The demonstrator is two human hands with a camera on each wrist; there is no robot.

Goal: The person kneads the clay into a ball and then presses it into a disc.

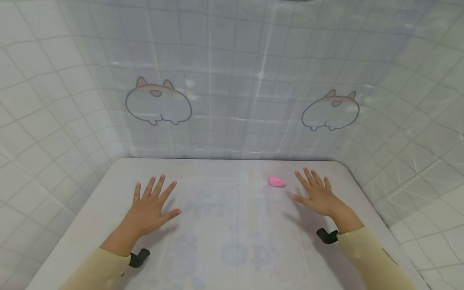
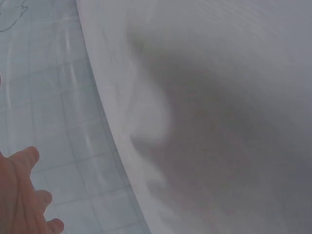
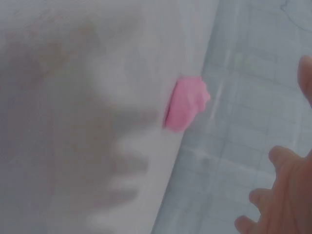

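A white table point(image 1: 224, 241) covered by a clear plastic sheet with faint blue print stands in a corner of pale grey square-tiled walls point(image 1: 43, 121), hung behind with a translucent gridded curtain point(image 1: 235, 80) bearing two cartoon corgi rumps. The left hand point(image 1: 150, 209) and the right hand point(image 1: 319, 195) hover palm-down above the tabletop, fingers spread and holding nothing. A small pink lump of soft clay point(image 1: 277, 182) lies on the table near the far edge, just beside the right hand's fingertips, apart from them.

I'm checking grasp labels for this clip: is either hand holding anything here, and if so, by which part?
Nothing is held. The left hand and right hand are both spread open over the table; the pink lump lies untouched beside the right hand.
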